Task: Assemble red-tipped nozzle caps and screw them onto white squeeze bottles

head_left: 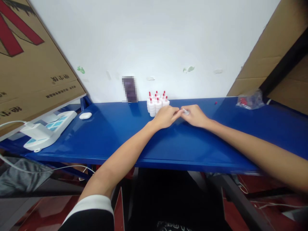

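Observation:
My left hand (165,116) and my right hand (196,115) meet over the middle of the blue table (115,134), fingers curled and closed. Between their fingertips a small white bottle (185,111) is pinched; only a bit of it shows. Just behind my left hand stands a cluster of several small white bottles with red caps (157,102), upright and close together near the wall.
A white scale-like device (49,129) with a cable sits at the table's left end, a white oval object (85,115) beside it. A clear bag with red pieces (250,99) lies at the back right. A tiny red cap (216,103) lies near it. Cardboard boxes flank both sides.

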Motion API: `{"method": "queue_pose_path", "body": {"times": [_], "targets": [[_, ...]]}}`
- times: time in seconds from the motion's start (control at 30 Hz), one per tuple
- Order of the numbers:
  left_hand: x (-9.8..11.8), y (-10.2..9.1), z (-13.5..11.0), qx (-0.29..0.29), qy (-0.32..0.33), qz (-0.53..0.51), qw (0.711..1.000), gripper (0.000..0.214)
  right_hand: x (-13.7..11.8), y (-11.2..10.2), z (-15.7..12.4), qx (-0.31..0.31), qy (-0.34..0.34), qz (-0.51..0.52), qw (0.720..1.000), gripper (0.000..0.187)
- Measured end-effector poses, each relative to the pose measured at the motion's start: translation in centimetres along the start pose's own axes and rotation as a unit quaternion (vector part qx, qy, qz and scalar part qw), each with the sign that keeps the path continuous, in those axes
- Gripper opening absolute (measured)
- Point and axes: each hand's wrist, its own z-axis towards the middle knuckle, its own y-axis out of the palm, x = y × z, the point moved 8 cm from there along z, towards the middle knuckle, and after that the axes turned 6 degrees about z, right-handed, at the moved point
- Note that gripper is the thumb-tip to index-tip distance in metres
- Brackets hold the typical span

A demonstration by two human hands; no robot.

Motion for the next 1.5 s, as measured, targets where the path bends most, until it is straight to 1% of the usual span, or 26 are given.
{"method": "queue_pose_path", "body": {"times": [0.13, 0.3, 0.43, 0.53, 0.67, 0.83, 1.0, 1.2, 1.37, 1.43, 1.5], "targets": [[0.6, -0.7, 0.1, 0.036, 0.003, 0.058, 0.998, 0.056, -0.6, 0.1, -0.2, -0.012, -0.026, -0.036, 0.999, 0.031], [1.0, -0.8, 0.1, 0.043, 0.003, 0.101, 0.994, 0.054, -1.4, 0.5, -0.6, -0.029, -0.036, -0.055, 0.997, 0.022], [1.2, -0.7, 0.1, 0.026, 0.009, 0.085, 0.996, 0.049, -1.9, 0.4, -0.7, -0.023, -0.046, -0.063, 0.997, 0.018], [1.3, -0.6, 0.0, 0.013, 0.013, 0.067, 0.998, 0.046, -1.9, 0.1, -0.7, -0.014, -0.044, -0.075, 0.996, 0.02], [1.3, -0.7, 0.0, 0.016, 0.017, 0.057, 0.998, 0.045, -1.8, -0.1, -0.5, -0.007, -0.032, -0.079, 0.996, 0.018], [1.3, -0.7, 0.0, 0.019, 0.02, 0.055, 0.998, 0.043, -2.0, -0.2, -0.6, 0.003, -0.038, -0.073, 0.997, 0.016], [1.4, -0.7, 0.0, 0.009, 0.02, 0.042, 0.999, 0.05, -2.2, -0.3, -0.7, 0.01, -0.045, -0.068, 0.997, 0.017], [1.9, -1.2, -0.1, 0.005, 0.034, 0.015, 0.999, 0.058, -2.3, -0.8, -0.7, 0.038, -0.044, -0.075, 0.995, 0.022], [2.0, -1.0, -0.1, -0.003, 0.033, 0.026, 0.999, 0.06, -2.6, -0.8, -0.8, 0.035, -0.049, -0.078, 0.995, 0.025], [1.9, -0.8, -0.2, -0.006, 0.033, 0.027, 0.999, 0.059, -2.8, -0.8, -0.9, 0.029, -0.05, -0.078, 0.995, 0.023], [1.9, -0.7, -0.2, -0.007, 0.031, 0.023, 0.999, 0.059, -3.0, -0.9, -1.0, 0.029, -0.043, -0.072, 0.996, 0.016]]}}
